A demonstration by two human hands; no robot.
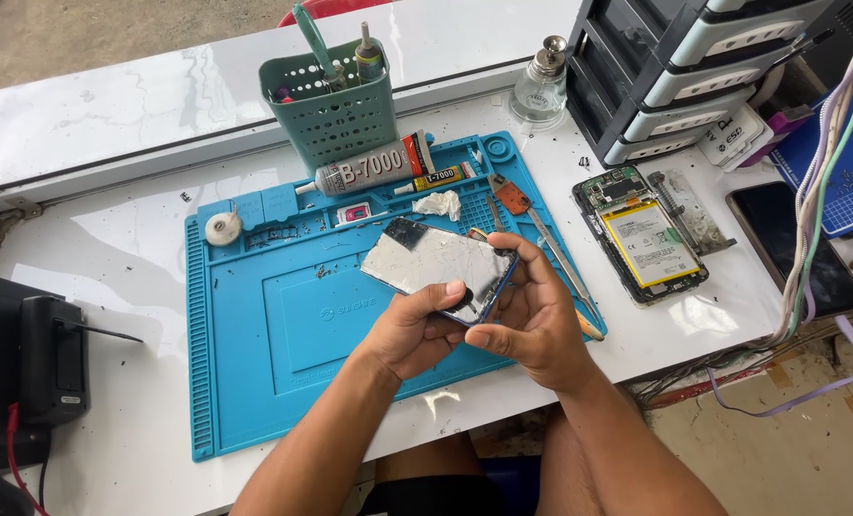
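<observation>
Far left: a black device [52,358] sits at the edge of my white surface [111,248], with a red lead hanging below it.
Floor beyond: bare concrete-coloured ground [73,29] shows past the far edge, behind a raised white ledge [206,81].
Mat: a blue work mat [254,382] covers the middle of the surface, speckled with small dark bits; a small white roll [223,227] rests in its upper left corner.
Basket: a green perforated holder [335,110] stands at the mat's far edge with a few tools in it.
Glue: a large grey tube [369,164] and a smaller yellow tube [436,178] lie just in front of the holder, with a crumpled white wipe [441,204] beside them.
My left hand [417,330]: closed on the near edge of the phone panel [436,263], thumb on top.
Phone panel: a shiny, reflective slab with a blue rim, held tilted above the mat, between both hands.
My right hand [531,320]: wrapped around the panel's right end, fingers curled over its edge.
Tools: an orange-handled cutter [512,199] and tweezers [555,253] lie at the mat's right side.
Bottle: a glass dispenser [541,86] stands behind the mat.
Opened phone: a handset [641,239] with its battery showing lies flat, right of the mat.
Drawers: a grey stack of drawers [694,76] stands at the far right.
Right edge: a dark phone [794,248], loose cables [828,162], then tan floor [780,459] below.
</observation>
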